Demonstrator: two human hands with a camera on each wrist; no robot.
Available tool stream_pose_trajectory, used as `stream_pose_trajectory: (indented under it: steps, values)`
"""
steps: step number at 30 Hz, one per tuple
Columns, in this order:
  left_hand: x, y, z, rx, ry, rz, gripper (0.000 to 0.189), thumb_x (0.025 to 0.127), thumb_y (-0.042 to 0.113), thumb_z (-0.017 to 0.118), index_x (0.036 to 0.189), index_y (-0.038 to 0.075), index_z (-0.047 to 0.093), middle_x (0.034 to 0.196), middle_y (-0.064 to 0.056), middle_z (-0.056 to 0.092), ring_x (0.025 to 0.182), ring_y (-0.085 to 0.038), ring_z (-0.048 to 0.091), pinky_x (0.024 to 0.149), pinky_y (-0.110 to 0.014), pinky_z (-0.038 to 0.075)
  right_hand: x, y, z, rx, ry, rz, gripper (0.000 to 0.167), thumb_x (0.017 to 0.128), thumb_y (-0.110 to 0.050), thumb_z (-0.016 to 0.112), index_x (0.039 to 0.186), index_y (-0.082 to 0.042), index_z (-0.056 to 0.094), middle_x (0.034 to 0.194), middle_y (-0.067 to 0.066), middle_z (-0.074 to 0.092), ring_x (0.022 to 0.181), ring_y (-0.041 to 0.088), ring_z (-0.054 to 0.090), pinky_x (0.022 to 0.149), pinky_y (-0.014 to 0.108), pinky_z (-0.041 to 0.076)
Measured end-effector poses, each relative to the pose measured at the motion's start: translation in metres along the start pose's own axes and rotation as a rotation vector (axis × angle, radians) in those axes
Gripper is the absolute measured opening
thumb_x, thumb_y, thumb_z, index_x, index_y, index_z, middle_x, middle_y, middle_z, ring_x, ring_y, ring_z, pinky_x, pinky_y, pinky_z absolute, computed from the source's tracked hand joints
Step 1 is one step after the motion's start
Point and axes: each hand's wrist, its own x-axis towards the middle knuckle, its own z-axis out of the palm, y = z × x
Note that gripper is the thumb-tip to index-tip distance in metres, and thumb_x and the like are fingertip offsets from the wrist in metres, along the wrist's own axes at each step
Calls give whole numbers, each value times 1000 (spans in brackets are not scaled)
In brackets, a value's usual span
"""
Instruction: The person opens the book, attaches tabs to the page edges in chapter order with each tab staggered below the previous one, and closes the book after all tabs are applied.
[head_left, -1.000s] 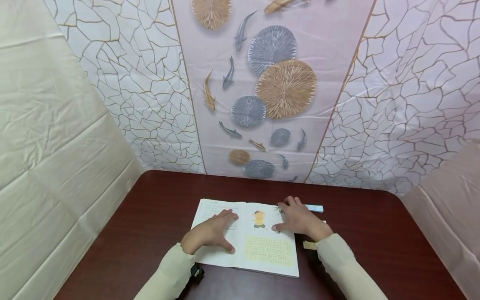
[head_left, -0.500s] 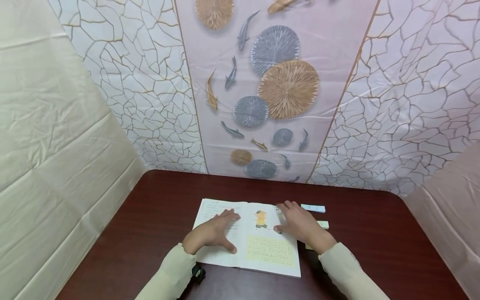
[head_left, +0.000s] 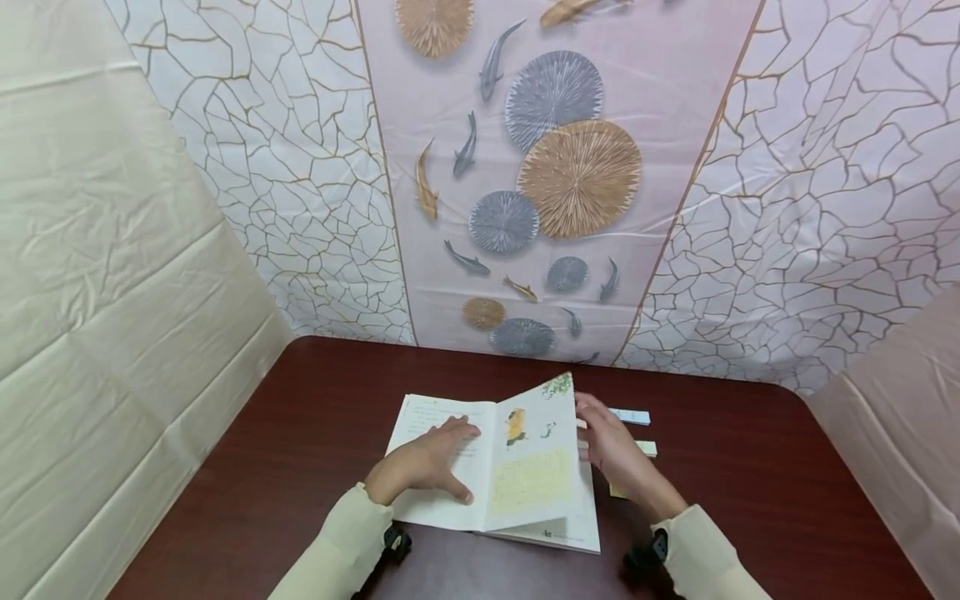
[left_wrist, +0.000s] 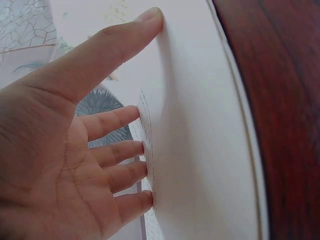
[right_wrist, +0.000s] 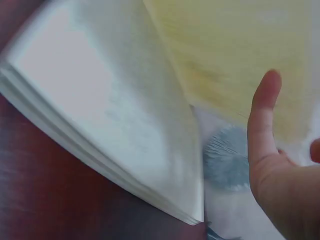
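Your right hand [head_left: 617, 447] has since lifted a page [head_left: 531, 479], whether in a pinch I can't tell; likely light and easily creased, it's best guided by its outer edge [head_left: 573, 487] while your spread left hand [head_left: 417, 470] rests on the open book [head_left: 429, 512] on the worktop [head_left: 330, 425].

We saw even light, faint sheen on table [head_left: 480, 577] | left hand [left_wrist: 75, 145] cast soft shadow | right wrist: page [right_wrist: 215, 55] blurred

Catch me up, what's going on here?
A person has an open book on a table. The left hand rests spread on the left page; the right hand is at the outer edge of a right-hand page, partly raised, not turned over. Coloured slips lie right of the book.
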Motion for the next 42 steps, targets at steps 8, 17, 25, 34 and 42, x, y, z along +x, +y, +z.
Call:
stream_pose_trajectory:
  steps: [8,17,25,34,42]
  values:
    - [1,-5,2,-10,3,22,102,72,25,98,156,5,45,170,-23,29,161,-41,18,128,-60,17,-14,24,40,-369,-149,-191,65,112,-26,54,164,1,27,154,25,50,130,34,61,100,46,55]
    - [0,-19,1,-46,13,89,93,80,27,93,156,2,46,169,-25,29,160,-44,19,126,-65,18,-12,29,70,-673,-302,-277,81,104,-21,66,169,-6,19,175,20,12,161,37,12,123,65,23]
    - [-6,-36,-4,-366,313,79,38,109,28,61,138,4,68,139,-17,68,132,-35,63,111,-51,49,-10,26,83,-893,-271,-173,86,103,-51,63,166,-5,27,163,31,29,155,54,20,119,69,28]
    - [-35,-30,-33,-543,406,-180,65,110,58,44,86,3,68,66,-2,59,58,-13,55,58,-30,51,-18,27,97,-1052,-250,-205,89,98,-47,72,164,-3,33,157,35,34,150,62,22,118,73,25]
    - [-51,-40,-49,-401,365,-210,47,100,28,76,66,15,47,55,7,28,50,-11,31,50,-28,41,-15,25,97,-1093,-262,-237,83,96,-48,75,159,-6,40,155,34,36,148,62,26,118,71,27]
